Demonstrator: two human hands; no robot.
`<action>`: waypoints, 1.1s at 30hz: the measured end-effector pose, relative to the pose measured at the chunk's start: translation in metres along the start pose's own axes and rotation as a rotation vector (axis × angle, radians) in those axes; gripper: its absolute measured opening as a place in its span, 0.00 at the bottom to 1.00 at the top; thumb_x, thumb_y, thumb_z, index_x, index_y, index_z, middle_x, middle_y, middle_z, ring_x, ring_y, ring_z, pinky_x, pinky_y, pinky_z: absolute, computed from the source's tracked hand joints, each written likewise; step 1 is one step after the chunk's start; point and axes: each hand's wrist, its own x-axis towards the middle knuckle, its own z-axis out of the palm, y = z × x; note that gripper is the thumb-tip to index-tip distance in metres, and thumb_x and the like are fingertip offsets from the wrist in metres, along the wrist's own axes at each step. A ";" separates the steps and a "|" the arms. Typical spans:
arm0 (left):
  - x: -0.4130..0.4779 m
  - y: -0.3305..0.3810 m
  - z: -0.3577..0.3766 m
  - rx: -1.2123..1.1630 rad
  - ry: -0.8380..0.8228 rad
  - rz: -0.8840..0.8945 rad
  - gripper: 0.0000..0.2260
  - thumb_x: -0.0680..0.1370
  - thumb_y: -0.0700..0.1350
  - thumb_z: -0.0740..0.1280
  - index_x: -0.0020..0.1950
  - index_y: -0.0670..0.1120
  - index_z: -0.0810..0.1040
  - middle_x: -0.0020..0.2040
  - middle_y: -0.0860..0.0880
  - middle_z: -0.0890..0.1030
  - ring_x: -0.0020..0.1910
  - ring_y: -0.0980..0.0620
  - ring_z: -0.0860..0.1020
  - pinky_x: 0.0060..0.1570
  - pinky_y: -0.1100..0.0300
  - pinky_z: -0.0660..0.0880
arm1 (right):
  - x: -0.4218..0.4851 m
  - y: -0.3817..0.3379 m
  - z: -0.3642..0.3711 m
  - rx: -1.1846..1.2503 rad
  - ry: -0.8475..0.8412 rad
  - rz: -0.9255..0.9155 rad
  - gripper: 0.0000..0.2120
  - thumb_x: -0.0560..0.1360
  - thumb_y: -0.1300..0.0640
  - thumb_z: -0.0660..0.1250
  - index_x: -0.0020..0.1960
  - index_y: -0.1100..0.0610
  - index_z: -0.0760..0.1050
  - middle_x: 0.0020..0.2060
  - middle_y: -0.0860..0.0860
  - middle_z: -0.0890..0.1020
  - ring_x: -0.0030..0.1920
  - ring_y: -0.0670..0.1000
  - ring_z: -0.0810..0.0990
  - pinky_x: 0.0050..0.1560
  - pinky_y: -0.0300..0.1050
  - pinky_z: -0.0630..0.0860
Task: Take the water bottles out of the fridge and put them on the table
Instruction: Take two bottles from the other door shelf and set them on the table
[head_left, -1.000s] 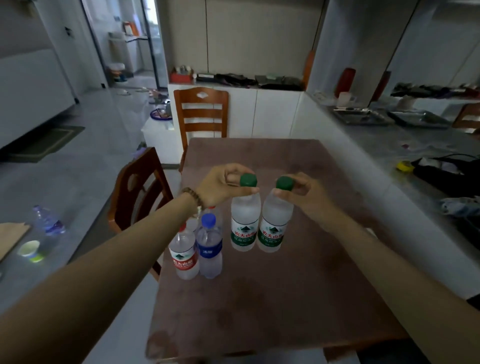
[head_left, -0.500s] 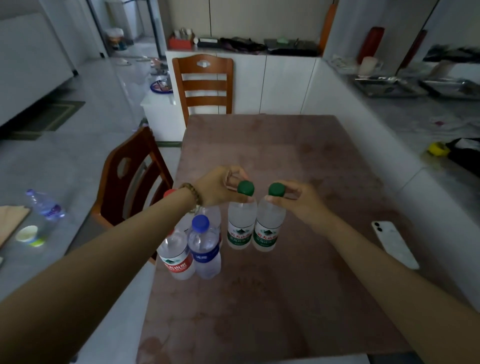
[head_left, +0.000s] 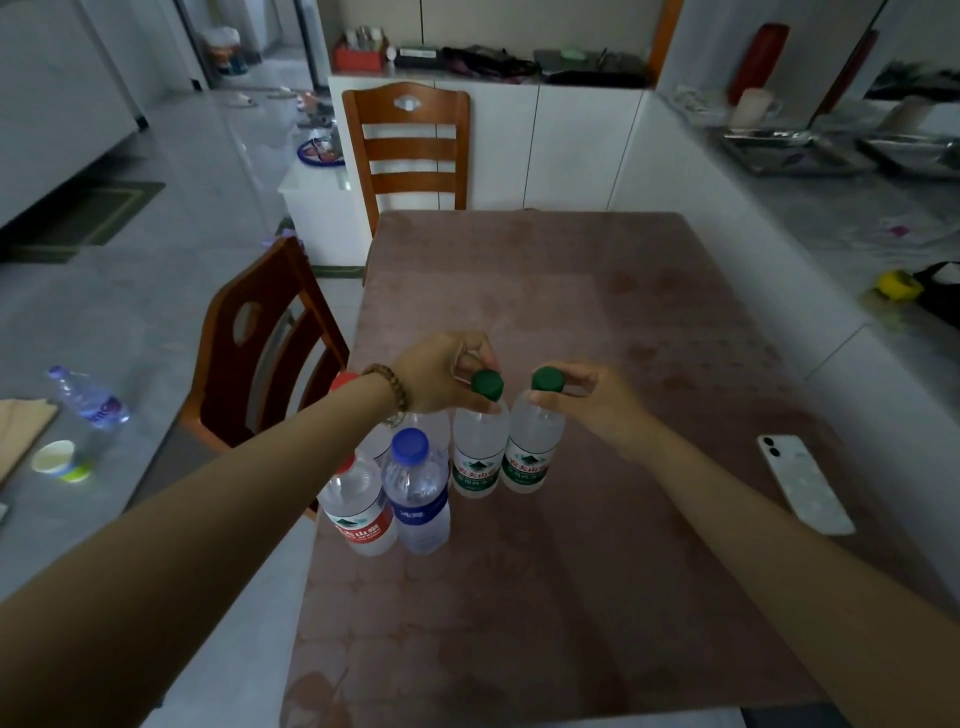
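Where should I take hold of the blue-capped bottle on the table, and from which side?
Take the blue-capped bottle by its cap and neck, coming from above. It stands upright, the red-labelled bottle is close against its left and the green-capped bottles stand just behind, so its sides are crowded but its top is free.

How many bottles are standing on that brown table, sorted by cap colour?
Green-capped clear plastic bottles: 2, one pinched by the left hand, one by the right hand
Blue-capped clear plastic bottle: 1
Red-capped clear plastic bottles: 2, one mostly hidden behind the left forearm
Total: 5 on the brown table; another may hide behind that forearm.
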 end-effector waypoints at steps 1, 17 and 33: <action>0.000 -0.002 0.000 0.016 0.004 0.003 0.15 0.66 0.38 0.76 0.48 0.41 0.74 0.47 0.44 0.84 0.48 0.48 0.82 0.52 0.52 0.79 | 0.000 0.000 0.001 0.004 0.005 -0.005 0.14 0.67 0.62 0.75 0.52 0.58 0.80 0.43 0.42 0.80 0.43 0.35 0.79 0.43 0.25 0.72; -0.001 -0.009 -0.002 -0.043 0.040 -0.019 0.15 0.66 0.38 0.76 0.49 0.43 0.76 0.49 0.46 0.84 0.50 0.50 0.82 0.54 0.51 0.78 | -0.001 0.002 -0.001 -0.004 -0.030 0.021 0.11 0.67 0.62 0.75 0.48 0.55 0.79 0.42 0.45 0.82 0.38 0.33 0.79 0.41 0.25 0.73; 0.027 0.092 0.026 0.377 -0.019 0.227 0.16 0.78 0.52 0.61 0.62 0.46 0.74 0.60 0.49 0.75 0.61 0.50 0.73 0.58 0.59 0.68 | -0.090 -0.010 -0.068 -0.099 0.234 0.175 0.32 0.73 0.55 0.70 0.73 0.52 0.62 0.71 0.50 0.66 0.71 0.50 0.66 0.67 0.46 0.67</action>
